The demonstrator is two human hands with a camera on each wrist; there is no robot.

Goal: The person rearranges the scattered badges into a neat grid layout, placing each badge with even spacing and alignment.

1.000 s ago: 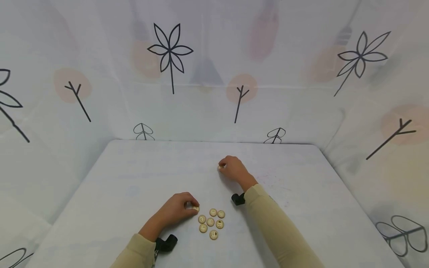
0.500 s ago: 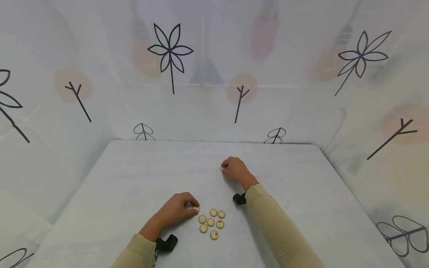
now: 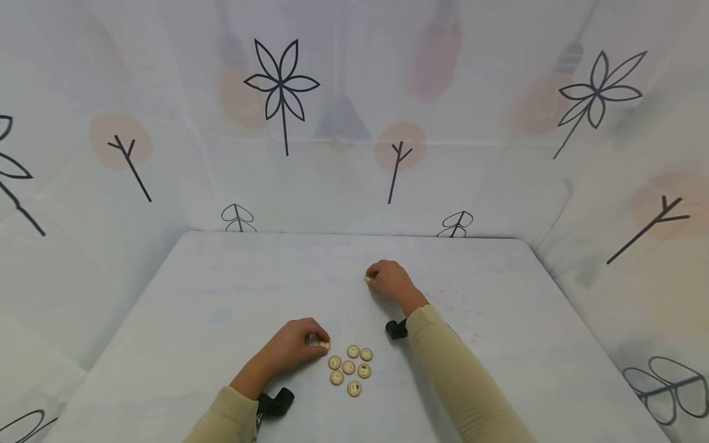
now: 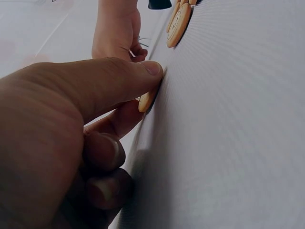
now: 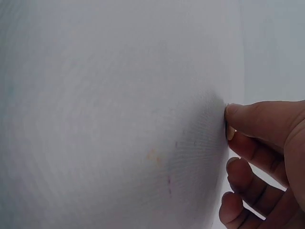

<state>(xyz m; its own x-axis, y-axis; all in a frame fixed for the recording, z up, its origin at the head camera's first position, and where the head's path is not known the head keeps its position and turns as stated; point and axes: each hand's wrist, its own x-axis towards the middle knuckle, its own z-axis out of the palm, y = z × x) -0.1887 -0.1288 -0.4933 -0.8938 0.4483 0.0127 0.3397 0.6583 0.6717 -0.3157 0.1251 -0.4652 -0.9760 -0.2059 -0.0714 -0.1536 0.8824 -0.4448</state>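
Observation:
Thumb and index finger of my left hand (image 3: 293, 346) pinch a small round wooden disc (image 4: 146, 101) low at the table surface, left of a cluster of similar discs. Farther back on the table, my right hand (image 3: 389, 280) pinches another pale disc (image 5: 230, 131) at its edge, with the thumb covering most of it. The clustered discs are tan with a ringed rim and small dark markings; one is the front disc (image 3: 354, 388), another the right-hand disc (image 3: 364, 370). In the left wrist view a disc (image 4: 179, 26) of this cluster shows beyond my thumb.
A white-covered table (image 3: 266, 264) spreads under both hands, with faint coloured marks at the right. A patterned cloth backdrop (image 3: 343, 184) rises behind and at both sides. Black wrist cameras hang by each sleeve, one being the left camera (image 3: 276, 403).
My right hand has shifted slightly right and towards me with its disc, then nearly stopped. The left hand and the clustered discs stay in place.

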